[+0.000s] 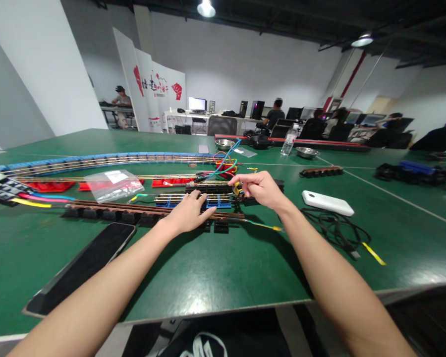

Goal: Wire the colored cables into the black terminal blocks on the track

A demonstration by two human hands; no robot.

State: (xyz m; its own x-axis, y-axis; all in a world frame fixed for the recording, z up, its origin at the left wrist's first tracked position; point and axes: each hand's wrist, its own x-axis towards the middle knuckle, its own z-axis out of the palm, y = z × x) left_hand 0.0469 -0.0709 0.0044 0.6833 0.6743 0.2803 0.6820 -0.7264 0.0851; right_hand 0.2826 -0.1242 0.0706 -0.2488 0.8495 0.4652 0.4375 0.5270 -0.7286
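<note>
My left hand [189, 212] lies palm down with its fingers spread, resting across a brown-railed model train track piece [111, 208] on black ties. Its fingertips reach a short blue track piece [219, 201] just behind. My right hand [262, 189] is mostly closed, index finger stretched left over a black track piece [211, 187]. A yellow wire [237, 189] runs right under that finger; what the curled fingers hold is hidden. Behind them stands a tangle of coloured wires [223, 166]. A thin wire with a yellow end [277, 228] sticks out from the brown track's right end.
A curved blue track [96, 161], red-based track [174, 182] and clear plastic bag [113, 186] lie farther left. A dark phone [82, 267] is near my left forearm. Rightward are a white power bank [327, 202], black cable [336, 228], bottle [290, 140] and metal bowl [307, 152].
</note>
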